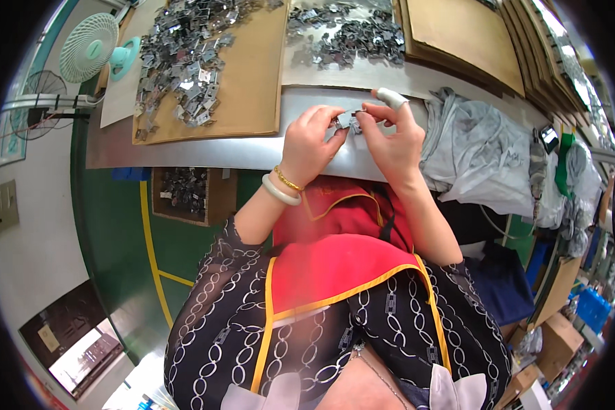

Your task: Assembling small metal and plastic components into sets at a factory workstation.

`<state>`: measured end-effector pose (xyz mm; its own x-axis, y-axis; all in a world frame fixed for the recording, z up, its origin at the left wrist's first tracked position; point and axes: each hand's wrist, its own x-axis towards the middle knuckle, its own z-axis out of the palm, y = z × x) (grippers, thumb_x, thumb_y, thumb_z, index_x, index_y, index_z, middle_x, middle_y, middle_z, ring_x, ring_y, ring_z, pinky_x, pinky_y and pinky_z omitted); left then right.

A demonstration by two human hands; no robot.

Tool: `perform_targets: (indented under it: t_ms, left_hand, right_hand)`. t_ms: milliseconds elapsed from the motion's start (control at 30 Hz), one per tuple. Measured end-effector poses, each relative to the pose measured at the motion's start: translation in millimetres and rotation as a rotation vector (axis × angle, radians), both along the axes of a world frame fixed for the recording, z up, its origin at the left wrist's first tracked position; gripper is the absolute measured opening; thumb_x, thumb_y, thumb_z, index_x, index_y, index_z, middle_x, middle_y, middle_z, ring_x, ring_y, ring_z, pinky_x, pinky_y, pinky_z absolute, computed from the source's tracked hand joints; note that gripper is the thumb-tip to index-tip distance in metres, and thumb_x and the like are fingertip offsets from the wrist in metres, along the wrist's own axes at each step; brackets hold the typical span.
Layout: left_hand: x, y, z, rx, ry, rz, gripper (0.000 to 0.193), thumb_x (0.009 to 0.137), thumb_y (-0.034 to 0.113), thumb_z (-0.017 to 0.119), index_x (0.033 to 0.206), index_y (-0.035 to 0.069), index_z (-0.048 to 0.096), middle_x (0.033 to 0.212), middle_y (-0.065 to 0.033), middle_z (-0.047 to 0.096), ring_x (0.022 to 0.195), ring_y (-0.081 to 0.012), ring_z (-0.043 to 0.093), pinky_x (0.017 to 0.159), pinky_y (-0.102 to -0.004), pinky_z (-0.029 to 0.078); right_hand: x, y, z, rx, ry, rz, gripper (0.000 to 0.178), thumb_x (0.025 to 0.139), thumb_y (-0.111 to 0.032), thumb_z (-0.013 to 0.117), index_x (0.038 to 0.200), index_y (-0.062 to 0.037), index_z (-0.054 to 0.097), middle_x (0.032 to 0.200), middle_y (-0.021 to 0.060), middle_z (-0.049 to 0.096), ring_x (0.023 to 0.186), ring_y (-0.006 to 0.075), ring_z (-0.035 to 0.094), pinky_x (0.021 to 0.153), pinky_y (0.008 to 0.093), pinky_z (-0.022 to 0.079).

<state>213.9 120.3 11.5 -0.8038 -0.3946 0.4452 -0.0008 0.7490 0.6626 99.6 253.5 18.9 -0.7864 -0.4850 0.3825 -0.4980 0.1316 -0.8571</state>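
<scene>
Over the near edge of the metal worktop (pixel 246 152), my two hands meet at a small silvery metal part (pixel 346 120) with bent edges. My left hand (pixel 310 142) pinches its left side between thumb and fingers. With thumb and a finger, my right hand (pixel 398 140) closes on the other side, where a small dark piece shows at the fingertips. Whether that dark bit belongs to the same part, I cannot tell. A white cover (pixel 391 98) wraps one raised finger of the right hand.
Left of my hands, a heap of small metal parts (pixel 191 68) lies on a brown board (pixel 253 82). Another pile (pixel 362 41) is straight ahead. Stacked boards (pixel 465 34) and grey-white cloth (pixel 485 147) are to the right. Below the worktop stands a box of parts (pixel 215 198).
</scene>
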Motion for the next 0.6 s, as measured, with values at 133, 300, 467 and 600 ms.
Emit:
perform_targets:
  t_ms: [133,300,467,600]
  left_hand:
    - [-5.8,10.6,-6.9,-0.028,0.015,0.023,0.031,0.081,0.011,0.079,0.109,0.006,0.07,0.103,-0.0114,0.073,0.089,-0.0287,0.071,0.08,-0.0404,0.058]
    - [-5.8,17.5,-9.5,-0.035,0.073,0.044,0.03,0.08,0.008,0.079,0.108,0.005,0.07,0.105,-0.0118,0.073,0.094,-0.029,0.071,0.081,-0.0393,0.059]
    - [-8.5,16.8,-12.4,-0.101,0.14,0.057,0.03,0.08,0.006,0.079,0.108,0.005,0.07,0.105,-0.0116,0.073,0.095,-0.029,0.071,0.081,-0.0387,0.059]
    - [-11.9,20.1,-8.8,-0.088,0.149,0.053,0.029,0.079,0.004,0.08,0.106,0.005,0.07,0.104,-0.0119,0.074,0.095,-0.0289,0.072,0.081,-0.0386,0.059]
  right_hand:
    - [5.0,5.9,-12.8,0.002,0.108,-0.004,0.043,0.082,-0.004,0.082,0.122,-0.0043,0.065,0.098,0.0085,0.078,0.082,0.0155,0.075,0.072,0.0287,0.058]
    - [6.2,5.5,-16.2,-0.023,0.136,-0.023,0.041,0.081,-0.002,0.082,0.119,-0.0022,0.066,0.102,0.0104,0.077,0.081,0.0159,0.075,0.073,0.0295,0.06]
    - [1.7,5.8,-19.4,-0.065,0.254,-0.02,0.039,0.081,-0.002,0.082,0.117,-0.0007,0.066,0.101,0.0104,0.077,0.081,0.0172,0.075,0.073,0.0305,0.06]
    - [-2.5,9.3,-14.8,-0.001,0.389,0.012,0.039,0.081,-0.004,0.082,0.116,-0.0018,0.067,0.097,0.0107,0.077,0.079,0.0186,0.075,0.072,0.031,0.058]
